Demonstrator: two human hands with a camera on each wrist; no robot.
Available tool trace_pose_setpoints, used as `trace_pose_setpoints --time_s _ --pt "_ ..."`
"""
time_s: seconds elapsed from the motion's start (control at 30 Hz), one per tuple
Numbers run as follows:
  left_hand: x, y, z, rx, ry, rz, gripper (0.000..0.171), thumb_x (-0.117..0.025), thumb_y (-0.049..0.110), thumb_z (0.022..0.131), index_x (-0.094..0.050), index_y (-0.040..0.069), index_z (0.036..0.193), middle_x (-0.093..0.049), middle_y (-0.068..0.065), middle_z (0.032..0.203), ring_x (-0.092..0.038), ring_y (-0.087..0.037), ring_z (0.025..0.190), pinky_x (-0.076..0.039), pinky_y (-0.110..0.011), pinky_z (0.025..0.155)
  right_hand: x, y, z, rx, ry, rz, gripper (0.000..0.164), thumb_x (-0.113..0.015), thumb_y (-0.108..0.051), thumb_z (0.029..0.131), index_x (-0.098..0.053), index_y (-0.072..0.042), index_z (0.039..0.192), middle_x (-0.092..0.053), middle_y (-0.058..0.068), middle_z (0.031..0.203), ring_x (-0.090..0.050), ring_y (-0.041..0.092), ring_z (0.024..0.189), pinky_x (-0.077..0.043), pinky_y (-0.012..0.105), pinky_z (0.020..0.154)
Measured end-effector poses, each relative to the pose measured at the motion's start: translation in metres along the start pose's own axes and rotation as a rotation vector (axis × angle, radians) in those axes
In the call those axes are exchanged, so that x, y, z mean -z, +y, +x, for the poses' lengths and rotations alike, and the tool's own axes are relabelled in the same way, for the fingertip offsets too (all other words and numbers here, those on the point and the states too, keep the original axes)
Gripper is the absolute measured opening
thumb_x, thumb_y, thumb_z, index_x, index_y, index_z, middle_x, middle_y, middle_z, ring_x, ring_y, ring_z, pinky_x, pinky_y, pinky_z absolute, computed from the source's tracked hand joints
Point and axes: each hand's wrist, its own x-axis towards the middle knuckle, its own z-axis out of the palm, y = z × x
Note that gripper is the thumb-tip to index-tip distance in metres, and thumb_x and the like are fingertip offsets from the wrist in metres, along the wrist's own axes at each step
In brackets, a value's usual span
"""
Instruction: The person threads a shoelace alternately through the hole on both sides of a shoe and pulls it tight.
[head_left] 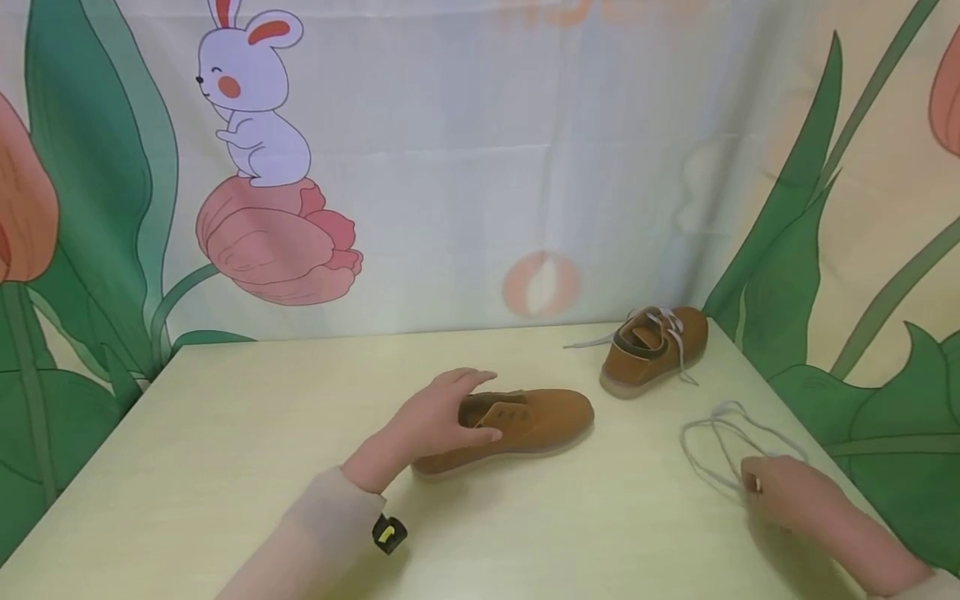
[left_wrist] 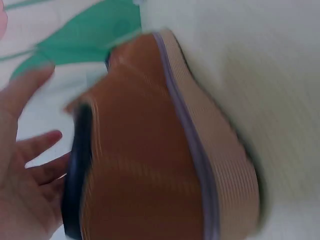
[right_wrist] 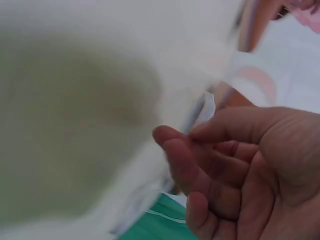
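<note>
A brown shoe [head_left: 551, 423] with bare eyelets lies on the table, toe pointing right. My left hand [head_left: 442, 417] is over its heel and opening, fingers and thumb spread. In the left wrist view those fingers [left_wrist: 37, 147] stand beside the dark collar of the shoe [left_wrist: 145, 145], not curled round it. Off to the right, my right hand [head_left: 798, 492] pinches a pale shoelace [head_left: 726, 407] between thumb and forefinger. Most of that lace lies in loose loops on the table. The right wrist view shows a bit of white lace [right_wrist: 206, 109] at the fingertips.
A second brown shoe [head_left: 626, 367] stands at the back right, with pale laces [head_left: 588, 343] threaded and their ends hanging loose. The pale table [head_left: 262, 433] meets a printed cloth backdrop [head_left: 435, 167] with a rabbit and tulips. A small black-and-yellow tag [head_left: 388, 533] sits at the left cuff.
</note>
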Motion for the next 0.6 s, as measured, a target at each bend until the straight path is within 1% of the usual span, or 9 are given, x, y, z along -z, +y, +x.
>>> trace_pose_setpoints --time_s 0.07,0.13,0.17,0.27,0.33,0.4,0.47,0.53,0.6 --pt "-0.004 0.009 0.002 0.006 0.045 -0.026 0.058 -0.074 0.037 0.087 -0.058 0.012 0.136 -0.062 -0.007 0.136 -0.057 -0.027 0.126 -0.048 -0.044 0.104 0.012 -0.01 0.001 0.035 0.086 -0.01 0.012 -0.063 -0.016 0.09 -0.056 -0.015 0.08 -0.063 -0.002 0.072 -0.049 0.01 0.058 -0.038 0.03 0.05" --pt "-0.01 0.015 0.005 0.021 0.065 -0.051 0.042 -0.072 0.032 0.089 -0.066 0.011 0.125 -0.07 -0.003 0.116 -0.064 -0.021 0.103 -0.053 -0.037 0.088 0.023 -0.023 0.002 0.073 0.212 -0.024 0.013 -0.066 -0.024 0.091 -0.058 -0.016 0.083 -0.069 -0.002 0.076 -0.049 0.008 0.056 -0.035 0.028 0.047" --pt "-0.012 0.016 0.007 0.031 0.065 -0.063 0.035 -0.071 0.03 0.09 -0.069 0.01 0.118 -0.071 -0.002 0.103 -0.063 -0.019 0.091 -0.051 -0.033 0.077 0.027 -0.03 0.003 0.09 0.277 -0.03 0.014 -0.067 -0.026 0.09 -0.059 -0.017 0.085 -0.07 -0.002 0.076 -0.051 0.008 0.056 -0.034 0.027 0.045" --pt "-0.021 0.016 0.01 0.05 0.045 -0.085 0.018 -0.07 0.026 0.09 -0.071 0.009 0.097 -0.054 0.003 0.071 -0.046 -0.014 0.066 -0.035 -0.025 0.058 0.035 -0.056 0.014 0.206 0.503 -0.021 0.013 -0.073 -0.025 0.087 -0.062 -0.017 0.087 -0.072 -0.002 0.074 -0.056 0.009 0.054 -0.034 0.025 0.043" --pt "-0.025 0.013 0.011 0.055 0.036 -0.108 0.019 -0.07 0.023 0.09 -0.064 0.009 0.081 -0.042 0.004 0.063 -0.039 -0.011 0.062 -0.03 -0.023 0.056 0.035 -0.075 0.023 0.298 0.563 0.005 0.012 -0.074 -0.016 0.085 -0.062 -0.016 0.088 -0.072 -0.002 0.074 -0.061 0.011 0.058 -0.04 0.024 0.046" --pt "-0.028 0.01 0.012 0.054 0.034 -0.125 0.03 -0.069 0.022 0.091 -0.052 0.012 0.07 -0.034 0.005 0.06 -0.036 -0.01 0.06 -0.028 -0.022 0.055 0.032 -0.098 0.032 0.381 0.536 0.093 0.013 -0.073 -0.011 0.086 -0.061 -0.013 0.091 -0.073 -0.002 0.077 -0.066 0.013 0.066 -0.048 0.024 0.055" --pt "-0.029 0.007 0.013 0.047 0.041 -0.128 0.039 -0.069 0.021 0.092 -0.041 0.014 0.065 -0.033 0.006 0.059 -0.035 -0.009 0.059 -0.029 -0.021 0.055 0.028 -0.121 0.042 0.421 0.398 0.253 0.012 -0.069 -0.009 0.09 -0.06 -0.009 0.098 -0.075 0.003 0.085 -0.069 0.015 0.072 -0.053 0.026 0.063" --pt "-0.031 0.006 0.014 0.027 0.056 -0.125 0.039 -0.068 0.02 0.092 -0.041 0.015 0.064 -0.033 0.006 0.059 -0.036 -0.009 0.059 -0.029 -0.021 0.056 0.021 -0.141 0.054 0.42 0.261 0.418 0.011 -0.065 -0.009 0.093 -0.06 -0.006 0.102 -0.075 0.007 0.09 -0.07 0.018 0.078 -0.055 0.026 0.068" --pt "-0.032 0.005 0.016 0.0 0.078 -0.108 0.033 -0.068 0.019 0.092 -0.048 0.013 0.067 -0.034 0.006 0.059 -0.037 -0.008 0.059 -0.029 -0.02 0.056 0.013 -0.157 0.067 0.397 0.166 0.55 0.01 -0.064 -0.01 0.095 -0.062 -0.002 0.101 -0.075 0.01 0.089 -0.07 0.019 0.077 -0.054 0.024 0.066"
